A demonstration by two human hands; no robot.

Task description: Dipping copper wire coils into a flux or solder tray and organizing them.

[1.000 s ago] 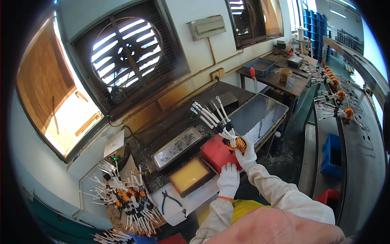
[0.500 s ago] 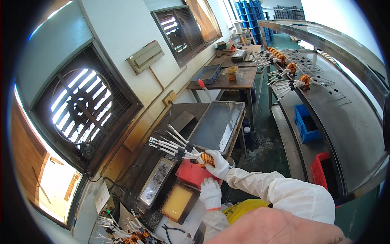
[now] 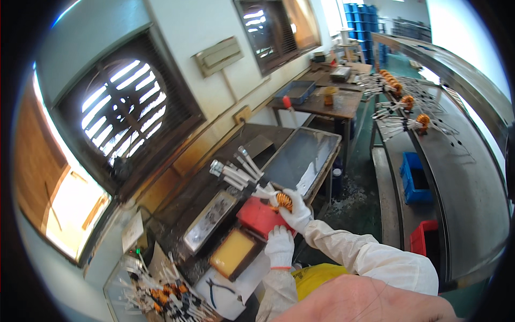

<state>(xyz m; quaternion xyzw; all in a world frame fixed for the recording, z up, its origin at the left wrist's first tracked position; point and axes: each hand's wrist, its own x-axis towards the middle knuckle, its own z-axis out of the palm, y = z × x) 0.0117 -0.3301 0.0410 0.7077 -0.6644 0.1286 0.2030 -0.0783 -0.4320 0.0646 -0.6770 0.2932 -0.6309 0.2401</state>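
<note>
My right hand (image 3: 295,209), in a white glove, grips an orange wound coil (image 3: 282,200) whose several long white-sleeved leads (image 3: 236,170) stick up and to the left over the dark bench. My left hand (image 3: 279,246), also gloved, rests with its fingers on the near edge of a red block (image 3: 257,216) on the bench. Just left of it sits a square tray of yellow material (image 3: 233,253). A rectangular pot with a grey shiny surface (image 3: 208,221) lies beyond that.
A large metal tray (image 3: 300,155) sits to the right on the bench. A heap of finished coils (image 3: 161,295) and pliers (image 3: 220,288) lie at lower left. More coils (image 3: 402,102) rest on the long conveyor at right, blue and red bins (image 3: 416,177) under it. A fan window (image 3: 126,115) is behind.
The view has swung somewhat. My right hand keeps the coil raised with its leads up; my left hand stays on the red block.
</note>
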